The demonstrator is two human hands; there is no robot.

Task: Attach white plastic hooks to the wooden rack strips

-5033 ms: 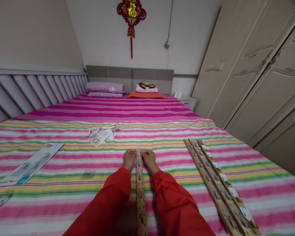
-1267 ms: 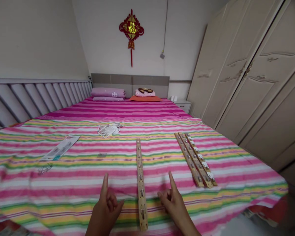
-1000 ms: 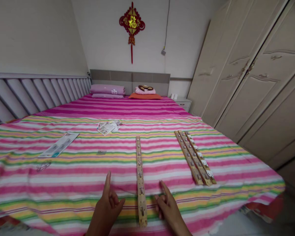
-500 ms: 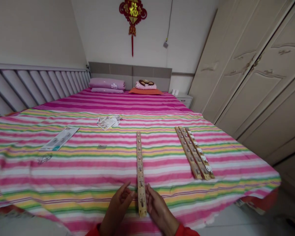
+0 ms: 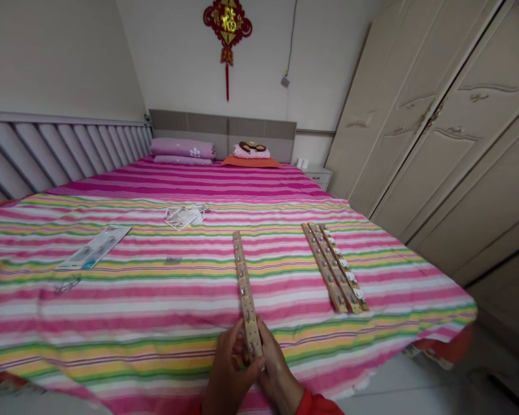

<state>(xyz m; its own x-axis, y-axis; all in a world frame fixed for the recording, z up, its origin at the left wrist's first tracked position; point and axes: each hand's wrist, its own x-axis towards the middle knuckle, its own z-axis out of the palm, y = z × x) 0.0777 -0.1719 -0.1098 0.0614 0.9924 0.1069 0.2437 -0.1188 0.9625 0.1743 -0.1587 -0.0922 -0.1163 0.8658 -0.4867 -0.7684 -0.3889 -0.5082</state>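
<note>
A long narrow wooden strip (image 5: 245, 282) with a row of small metal fittings points away from me over the striped cloth. Its near end is between my hands. My left hand (image 5: 231, 363) grips that end from the left, with the thumb across its tip. Fingers of my right hand (image 5: 277, 366) close along the strip's right edge, partly behind it. To the right, three similar strips (image 5: 335, 268) lie side by side, the rightmost one bearing white pieces.
On the striped cloth (image 5: 134, 311) at left are a flat clear package (image 5: 96, 248) and a loose bundle of thin wire (image 5: 67, 283). A small clear piece (image 5: 173, 260) and some crumpled packaging (image 5: 185, 217) lie further in. Wardrobe doors (image 5: 436, 132) stand at right.
Both hands have closed on the near end of the strip, which has tilted and lifted slightly at that end. The whole view has shifted a little.
</note>
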